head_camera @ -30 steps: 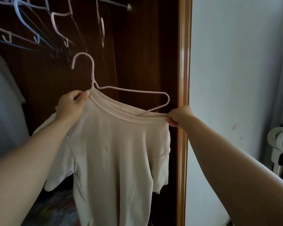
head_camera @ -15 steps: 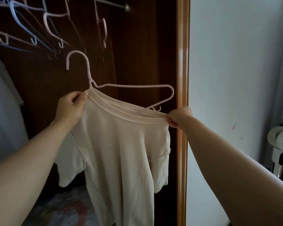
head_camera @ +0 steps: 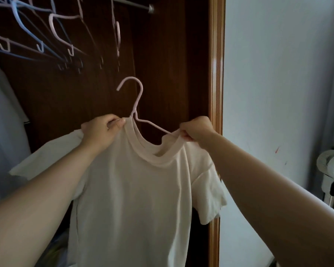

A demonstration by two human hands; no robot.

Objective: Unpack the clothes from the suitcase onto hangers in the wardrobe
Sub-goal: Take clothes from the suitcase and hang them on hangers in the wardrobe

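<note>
Cream t-shirt (head_camera: pixel 131 189) held up before the open wardrobe (head_camera: pixel 172 54); left hand (head_camera: pixel 102 130) and right hand (head_camera: pixel 197 130) each pinch the collar, pink hanger (head_camera: pixel 137 105) partly inside the neck. Ease the collar over the right hanger arm without overstretching, centre the shoulders, then hook onto the rail (head_camera: pixel 129 2).

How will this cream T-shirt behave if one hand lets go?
Probably floppy: the T-shirt hangs in soft folds. Likely light: left hand and right hand carry it by mere pinches. May slide off the thin hanger.
</note>
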